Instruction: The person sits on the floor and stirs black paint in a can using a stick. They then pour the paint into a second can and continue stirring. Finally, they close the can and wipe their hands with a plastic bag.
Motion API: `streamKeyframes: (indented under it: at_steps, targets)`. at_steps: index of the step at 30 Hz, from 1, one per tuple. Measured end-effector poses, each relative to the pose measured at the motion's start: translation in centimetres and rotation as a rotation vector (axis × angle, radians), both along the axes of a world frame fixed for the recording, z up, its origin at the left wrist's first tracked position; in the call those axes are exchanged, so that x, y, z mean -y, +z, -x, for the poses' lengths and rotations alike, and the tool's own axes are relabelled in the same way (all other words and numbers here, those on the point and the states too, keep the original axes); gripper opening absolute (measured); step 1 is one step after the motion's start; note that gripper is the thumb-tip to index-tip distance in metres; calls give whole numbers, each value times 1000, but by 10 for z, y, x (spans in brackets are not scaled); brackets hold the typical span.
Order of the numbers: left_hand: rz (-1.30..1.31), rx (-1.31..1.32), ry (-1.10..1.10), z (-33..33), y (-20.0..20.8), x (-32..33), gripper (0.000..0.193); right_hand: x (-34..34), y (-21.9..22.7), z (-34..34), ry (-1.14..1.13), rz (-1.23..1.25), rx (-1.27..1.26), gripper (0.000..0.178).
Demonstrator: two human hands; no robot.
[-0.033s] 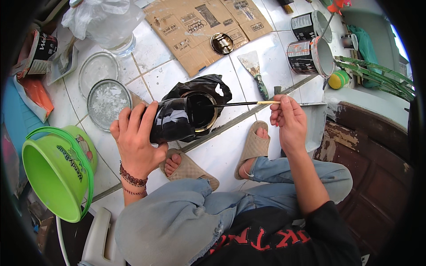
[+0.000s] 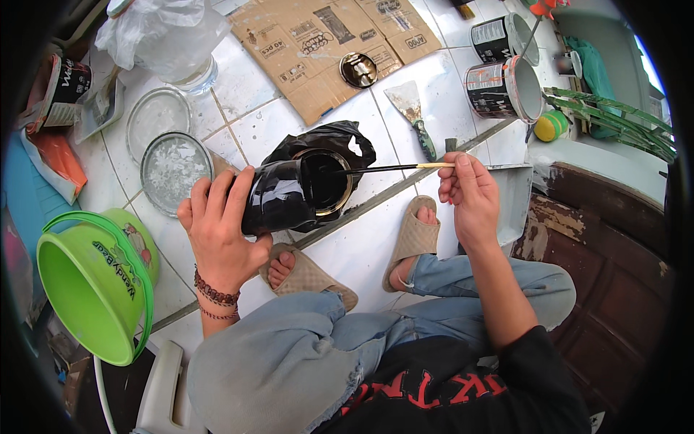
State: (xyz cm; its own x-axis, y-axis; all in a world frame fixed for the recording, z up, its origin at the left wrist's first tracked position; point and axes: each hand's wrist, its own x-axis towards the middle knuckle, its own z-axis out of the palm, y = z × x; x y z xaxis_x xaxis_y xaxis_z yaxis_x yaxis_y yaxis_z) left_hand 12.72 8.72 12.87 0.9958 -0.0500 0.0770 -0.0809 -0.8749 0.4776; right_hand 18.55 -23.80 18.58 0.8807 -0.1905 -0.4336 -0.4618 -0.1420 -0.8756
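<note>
Two hands at work, both busy: left hand (image 2: 224, 217) has the black can (image 2: 271, 206) by its closed end, fingers spread over the top, thumb wrapped on the near side, hold looks firm. Right hand (image 2: 473, 192) pinches the pale end of the thin stick (image 2: 383, 169) between thumb and fingers, no gap left, while its black-coated length runs into the dark opening. Can lies tipped over at the gold rim (image 2: 350, 189), black bag (image 2: 325, 135) bunched around; we can't tell if rim and can are one piece or two.

Change since the picture just before: next to none. View nudged slightly; grips, can and stick match. We judge it's the same step going on, nothing released, nothing newly picked up.

Writing: we see print and small drawings on the flattened cardboard (image 2: 289, 79), dark lettering plus a cartoon on the green bucket (image 2: 79, 282), labels on the front tub (image 2: 489, 90) and rear tub (image 2: 491, 40) at right, more on the left tub (image 2: 70, 83), big red letters on the black shirt (image 2: 499, 387), partly lost in folds; on the can we make out no wording
</note>
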Motion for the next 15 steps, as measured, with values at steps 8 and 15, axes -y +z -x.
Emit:
streamKeyframes:
  at_steps: [8,15]
  targets:
    - [-57,38,-14,-5,4,2,82,-10,13,-2,48,-40,39,33]
    - [259,29,7,-8,-5,14,83,-58,43,10,485,155,268,25]
